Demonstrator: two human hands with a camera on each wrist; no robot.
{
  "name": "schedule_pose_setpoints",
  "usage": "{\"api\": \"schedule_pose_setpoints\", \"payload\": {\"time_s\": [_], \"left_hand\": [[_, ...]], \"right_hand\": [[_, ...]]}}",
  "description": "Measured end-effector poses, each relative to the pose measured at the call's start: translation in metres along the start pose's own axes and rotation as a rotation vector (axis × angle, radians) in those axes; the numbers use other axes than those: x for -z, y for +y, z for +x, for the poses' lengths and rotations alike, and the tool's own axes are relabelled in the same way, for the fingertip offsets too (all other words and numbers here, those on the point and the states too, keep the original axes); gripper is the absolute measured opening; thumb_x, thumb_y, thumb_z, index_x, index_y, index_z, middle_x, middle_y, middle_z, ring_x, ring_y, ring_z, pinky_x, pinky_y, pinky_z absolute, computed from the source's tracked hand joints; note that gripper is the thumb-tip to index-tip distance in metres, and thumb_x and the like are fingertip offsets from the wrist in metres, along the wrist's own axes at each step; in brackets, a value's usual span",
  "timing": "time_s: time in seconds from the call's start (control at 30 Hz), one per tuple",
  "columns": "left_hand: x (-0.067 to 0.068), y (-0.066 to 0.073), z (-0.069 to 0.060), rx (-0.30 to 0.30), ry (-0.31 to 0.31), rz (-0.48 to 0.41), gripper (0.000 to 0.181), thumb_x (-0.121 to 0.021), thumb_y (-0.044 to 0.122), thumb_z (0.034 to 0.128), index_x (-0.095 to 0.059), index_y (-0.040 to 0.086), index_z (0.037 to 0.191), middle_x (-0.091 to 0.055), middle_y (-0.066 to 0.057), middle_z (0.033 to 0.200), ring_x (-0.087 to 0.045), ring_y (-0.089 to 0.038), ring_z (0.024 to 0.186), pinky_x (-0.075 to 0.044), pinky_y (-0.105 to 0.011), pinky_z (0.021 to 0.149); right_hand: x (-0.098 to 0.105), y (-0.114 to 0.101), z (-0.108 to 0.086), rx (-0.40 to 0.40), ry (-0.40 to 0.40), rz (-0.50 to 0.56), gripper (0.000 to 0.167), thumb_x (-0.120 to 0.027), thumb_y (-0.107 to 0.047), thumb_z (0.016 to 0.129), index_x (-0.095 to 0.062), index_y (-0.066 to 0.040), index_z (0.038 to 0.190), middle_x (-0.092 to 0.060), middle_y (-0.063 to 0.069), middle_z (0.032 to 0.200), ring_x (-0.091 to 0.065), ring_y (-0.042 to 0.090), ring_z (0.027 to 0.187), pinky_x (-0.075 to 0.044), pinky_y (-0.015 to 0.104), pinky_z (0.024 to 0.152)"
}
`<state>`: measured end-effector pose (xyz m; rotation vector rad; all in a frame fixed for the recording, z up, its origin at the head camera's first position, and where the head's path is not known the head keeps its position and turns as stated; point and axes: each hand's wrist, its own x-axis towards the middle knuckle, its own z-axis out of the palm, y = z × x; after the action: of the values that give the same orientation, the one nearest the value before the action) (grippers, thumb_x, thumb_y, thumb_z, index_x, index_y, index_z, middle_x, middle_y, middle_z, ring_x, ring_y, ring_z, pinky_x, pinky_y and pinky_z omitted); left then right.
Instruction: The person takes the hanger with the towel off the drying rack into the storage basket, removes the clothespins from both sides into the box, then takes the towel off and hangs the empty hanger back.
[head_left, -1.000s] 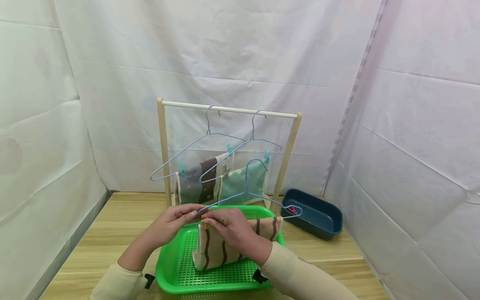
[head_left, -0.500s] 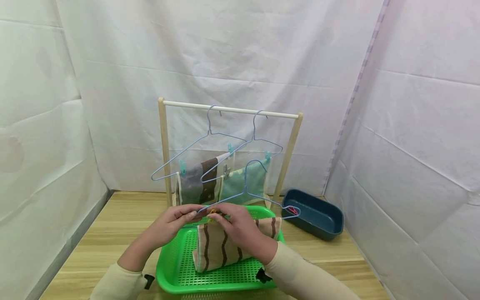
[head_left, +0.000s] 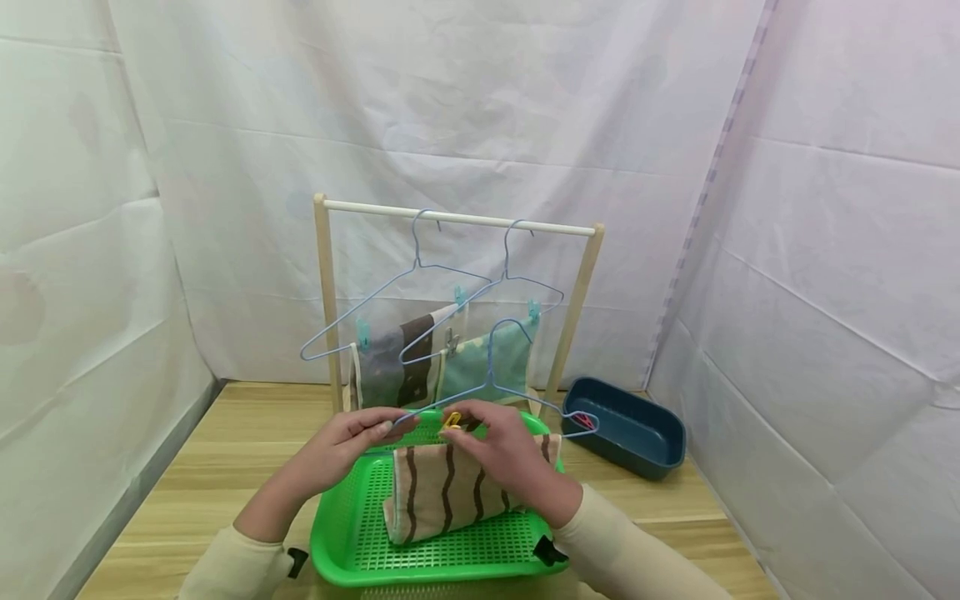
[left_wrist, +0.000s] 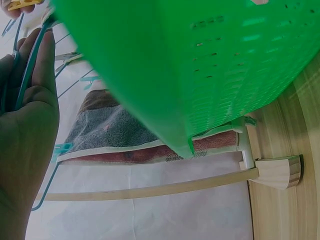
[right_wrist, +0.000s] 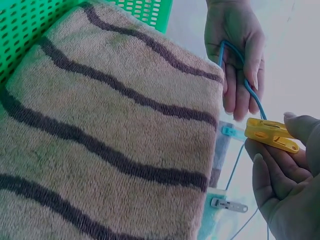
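Observation:
A striped tan towel [head_left: 442,492] hangs over the lower bar of a blue hanger [head_left: 491,379], above a green basket [head_left: 327,550]. The left hand [head_left: 345,446] holds the hanger's left corner between thumb and fingers, as the right wrist view also shows, the hand [right_wrist: 240,55] there lying palm up under the wire. My right hand [head_left: 506,446] pinches a yellow clip [right_wrist: 270,135] between thumb and fingers, apart from the towel, near the hanger's wire. A pink clip [head_left: 583,421] is at the hanger's right end.
Behind stands a wooden rack [head_left: 457,218] with two hangers, from which a grey and brown cloth [head_left: 397,362] and a green cloth [head_left: 487,367] hang by clips. A dark blue bin [head_left: 626,429] sits at the right on the wooden table [head_left: 247,433].
My right hand has moved right, away from the hanger's left corner and the towel's edge, with the yellow clip in its fingers. The left hand has hardly moved.

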<state>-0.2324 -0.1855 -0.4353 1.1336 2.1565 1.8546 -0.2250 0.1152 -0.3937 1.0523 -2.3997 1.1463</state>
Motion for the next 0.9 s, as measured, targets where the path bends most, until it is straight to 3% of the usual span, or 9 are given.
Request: {"api": "schedule_pose_setpoints", "payload": {"time_s": [0.27, 0.43, 0.9], "left_hand": [[0.001, 0.000, 0.000, 0.003, -0.001, 0.005, 0.039, -0.042, 0.007, 0.1209, -0.060, -0.002, 0.154, -0.063, -0.025, 0.153, -0.063, -0.013, 0.141, -0.054, -0.027, 0.112], [0.002, -0.001, 0.000, 0.008, 0.000, 0.006, 0.039, -0.043, 0.007, 0.1209, -0.060, -0.002, 0.155, -0.063, -0.025, 0.153, -0.063, -0.014, 0.141, -0.053, -0.027, 0.113], [0.003, -0.002, -0.001, 0.011, 0.002, -0.006, 0.039, -0.043, 0.007, 0.1206, -0.059, -0.003, 0.155, -0.061, -0.028, 0.154, -0.063, -0.012, 0.141, -0.053, -0.026, 0.113]], "right_hand": [[0.015, 0.008, -0.007, 0.010, 0.019, -0.046, 0.019, -0.087, -0.013, 0.099, -0.080, -0.014, 0.116, -0.079, -0.009, 0.101, -0.072, 0.006, 0.092, -0.065, 0.039, 0.076], [0.027, 0.009, -0.008, 0.008, 0.039, -0.082, 0.020, -0.089, -0.011, 0.096, -0.081, -0.015, 0.113, -0.079, -0.009, 0.101, -0.072, 0.008, 0.091, -0.064, 0.036, 0.074], [0.068, 0.015, -0.019, -0.037, 0.088, -0.081, 0.025, -0.087, -0.014, 0.098, -0.081, -0.020, 0.122, -0.079, -0.012, 0.109, -0.071, 0.008, 0.094, -0.063, 0.037, 0.077]]}}
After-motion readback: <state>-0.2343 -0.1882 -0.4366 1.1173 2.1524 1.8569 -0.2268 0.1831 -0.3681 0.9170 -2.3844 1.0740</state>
